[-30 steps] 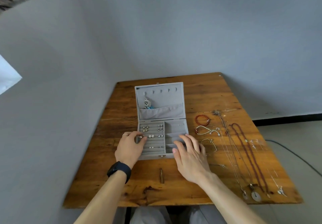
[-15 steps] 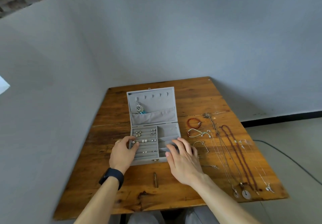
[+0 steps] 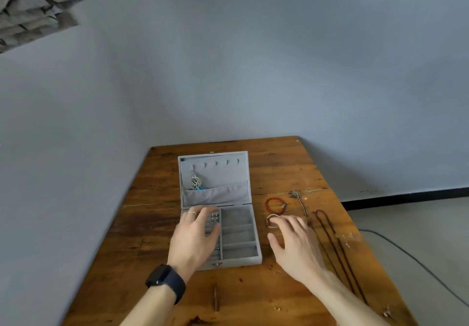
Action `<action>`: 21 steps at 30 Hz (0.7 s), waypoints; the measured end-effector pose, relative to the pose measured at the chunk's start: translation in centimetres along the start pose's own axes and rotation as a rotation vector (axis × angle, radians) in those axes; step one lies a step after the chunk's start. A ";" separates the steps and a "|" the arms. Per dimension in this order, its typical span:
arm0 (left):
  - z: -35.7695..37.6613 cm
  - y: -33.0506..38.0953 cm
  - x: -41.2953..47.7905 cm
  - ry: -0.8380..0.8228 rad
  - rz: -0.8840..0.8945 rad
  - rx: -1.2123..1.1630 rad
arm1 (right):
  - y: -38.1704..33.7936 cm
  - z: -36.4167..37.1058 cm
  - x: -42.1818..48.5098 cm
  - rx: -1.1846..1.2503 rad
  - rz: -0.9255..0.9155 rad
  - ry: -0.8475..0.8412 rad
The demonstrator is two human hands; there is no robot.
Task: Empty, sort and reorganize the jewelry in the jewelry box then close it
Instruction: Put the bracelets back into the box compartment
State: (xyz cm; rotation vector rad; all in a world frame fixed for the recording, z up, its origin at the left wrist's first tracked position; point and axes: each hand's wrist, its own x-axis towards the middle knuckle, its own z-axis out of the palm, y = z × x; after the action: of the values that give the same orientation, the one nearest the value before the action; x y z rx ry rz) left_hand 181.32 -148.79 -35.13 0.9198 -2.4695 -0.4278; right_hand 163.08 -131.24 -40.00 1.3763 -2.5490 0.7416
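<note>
the jewelry box (image 3: pixel 241 262) sits open in the middle of the wooden table (image 3: pixel 142 236), its lid (image 3: pixel 215 195) laid back away from the person, with one dangling earring (image 3: pixel 195 182) on a hook inside. what the next move turns on, i'd say, lies to the right of the box: a pale bracelet (image 3: pixel 272 217) on the bare wood just beside the box's right wall. a red bead bracelet (image 3: pixel 274 205) sits a little farther back, and the dark cord necklaces (image 3: pixel 330 239) run lengthwise away from the person farther right. the right hand (image 3: pixel 291 244) is plainly the nearer one. it hovers palm down over that patch, fingers spread and loose, tips at the pale bracelet, gripping nothing i can make out. the left hand (image 3: pixel 195 236) lies flat over the ring rows (image 3: pixel 214 217) in the box's left half, fingers straight; whatever is under the palm is hidden. the side compartments (image 3: pixel 237 234) look bare, so the bracelet likely travels leftward into one
</note>
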 end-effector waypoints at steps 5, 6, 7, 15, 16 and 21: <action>3.3 5.6 4.2 -0.166 0.156 0.108 | 4.3 -0.6 3.3 -0.163 0.121 -0.025; 4.2 6.5 5.0 -0.197 0.185 0.129 | 4.8 -0.5 3.7 -0.183 0.103 -0.052; 5.0 7.2 5.7 -0.228 0.202 0.146 | 5.1 -0.4 4.0 -0.192 0.083 -0.073; 10.3 9.8 9.2 -0.372 0.278 0.439 | 6.0 -3.3 2.9 0.338 0.181 0.018; 10.6 9.8 9.5 -0.379 0.279 0.473 | 6.1 -4.1 2.4 0.436 0.234 0.034; 10.8 9.8 9.6 -0.339 0.265 0.467 | 6.7 -8.4 -1.1 0.840 0.492 0.156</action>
State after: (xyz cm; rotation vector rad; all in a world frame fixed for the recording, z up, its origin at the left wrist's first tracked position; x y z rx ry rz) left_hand 164.04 -146.82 -36.85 0.7112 -3.0260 0.1026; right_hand 157.39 -123.31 -35.48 0.7309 -2.5485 2.0778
